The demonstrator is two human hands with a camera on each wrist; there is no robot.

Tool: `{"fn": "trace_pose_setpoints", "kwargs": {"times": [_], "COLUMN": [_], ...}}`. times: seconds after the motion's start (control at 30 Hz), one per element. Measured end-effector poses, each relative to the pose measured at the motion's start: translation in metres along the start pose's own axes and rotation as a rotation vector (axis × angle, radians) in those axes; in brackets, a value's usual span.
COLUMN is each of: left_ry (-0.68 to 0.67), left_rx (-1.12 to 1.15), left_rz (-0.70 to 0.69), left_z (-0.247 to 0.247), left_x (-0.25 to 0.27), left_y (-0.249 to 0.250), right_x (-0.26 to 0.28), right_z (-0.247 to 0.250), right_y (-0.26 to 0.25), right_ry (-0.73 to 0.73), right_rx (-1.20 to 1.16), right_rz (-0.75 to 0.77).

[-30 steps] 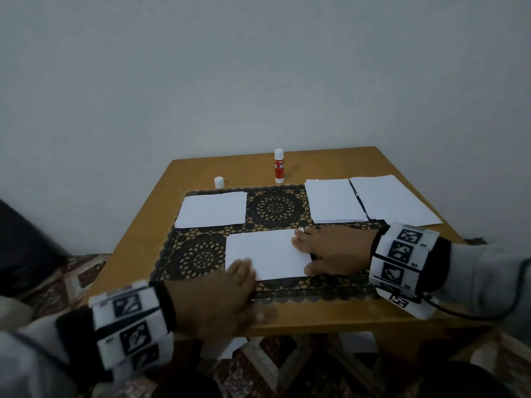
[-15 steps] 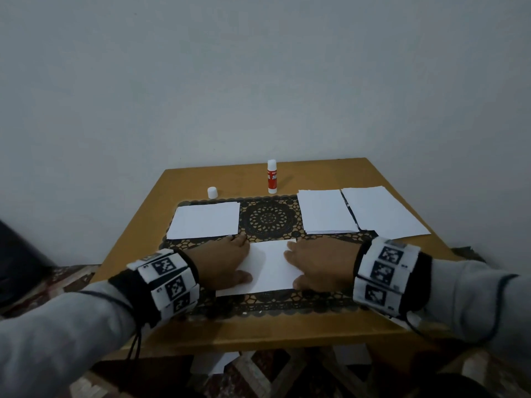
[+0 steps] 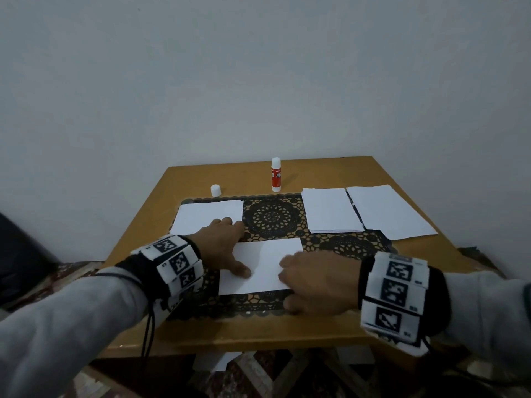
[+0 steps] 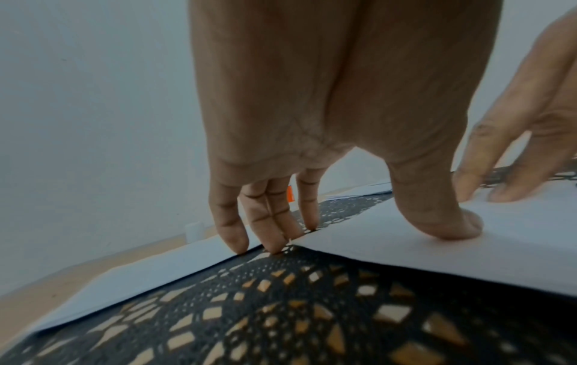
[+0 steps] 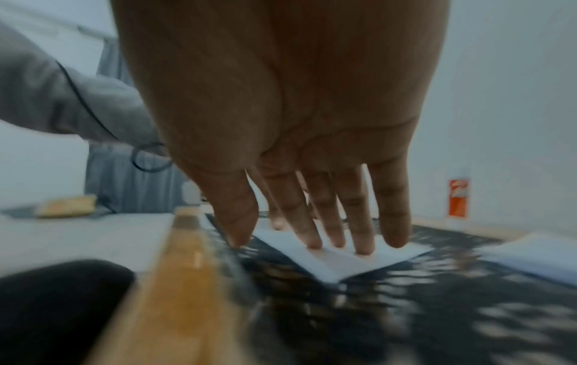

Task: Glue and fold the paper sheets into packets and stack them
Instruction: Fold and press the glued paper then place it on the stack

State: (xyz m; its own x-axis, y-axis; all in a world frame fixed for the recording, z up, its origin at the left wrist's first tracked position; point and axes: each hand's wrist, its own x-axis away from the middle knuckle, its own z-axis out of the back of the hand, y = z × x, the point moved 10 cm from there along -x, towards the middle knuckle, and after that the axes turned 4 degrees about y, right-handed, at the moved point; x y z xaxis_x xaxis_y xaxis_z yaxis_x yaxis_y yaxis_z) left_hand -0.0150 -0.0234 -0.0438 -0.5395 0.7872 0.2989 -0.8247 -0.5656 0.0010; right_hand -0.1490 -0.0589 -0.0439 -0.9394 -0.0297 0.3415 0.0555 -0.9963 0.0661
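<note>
Both flat hands, left hand (image 3: 222, 242) and right hand (image 3: 316, 282), pressed my folded packet (image 3: 265, 264); finished stack (image 3: 207, 216) beyond my left, unfolded sheets (image 3: 330, 209) beyond my right remained.

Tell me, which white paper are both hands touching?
The folded paper nearest the person, in the middle of the black lace mat. The left hand and right hand rest on it; the other papers lie farther back.
</note>
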Motion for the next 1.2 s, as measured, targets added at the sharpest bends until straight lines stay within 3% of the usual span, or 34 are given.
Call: {"fn": "trace_pose_setpoints", "kwargs": {"times": [0.1, 0.27, 0.4, 0.57, 0.7, 0.9, 1.1, 1.2], "left_ry": [-0.008, -0.019, 0.026, 0.083, 0.118, 0.196, 0.329, 0.36], "left_rx": [0.004, 0.07, 0.122, 0.201, 0.217, 0.24, 0.434, 0.594], "left_rz": [0.021, 0.036, 0.024, 0.034, 0.039, -0.007, -0.062, -0.062], "left_z": [-0.001, -0.005, -0.002, 0.002, 0.004, 0.012, 0.036, 0.048], "left_x": [-0.004, -0.006, -0.007, -0.006, -0.007, -0.004, 0.014, 0.022], "left_y": [-0.005, -0.01, -0.009, -0.012, -0.013, -0.01, -0.017, -0.032], "right_x": [0.001, 0.01, 0.006, 0.011, 0.006, 0.004, 0.001, -0.007], "right_z": [0.006, 0.002, 0.006, 0.003, 0.009, 0.008, 0.023, 0.023], "right_y": [0.026, 0.007, 0.029, 0.005, 0.029, 0.039, 0.087, 0.098], "right_ry": [0.011, 0.048, 0.097, 0.124, 0.131, 0.139, 0.285, 0.337], "right_rx": [0.028, 0.027, 0.055, 0.03, 0.028, -0.036, -0.35, -0.762], "right_rz": [-0.131, -0.01, -0.134, -0.017, -0.118, -0.146, -0.318, -0.354]}}
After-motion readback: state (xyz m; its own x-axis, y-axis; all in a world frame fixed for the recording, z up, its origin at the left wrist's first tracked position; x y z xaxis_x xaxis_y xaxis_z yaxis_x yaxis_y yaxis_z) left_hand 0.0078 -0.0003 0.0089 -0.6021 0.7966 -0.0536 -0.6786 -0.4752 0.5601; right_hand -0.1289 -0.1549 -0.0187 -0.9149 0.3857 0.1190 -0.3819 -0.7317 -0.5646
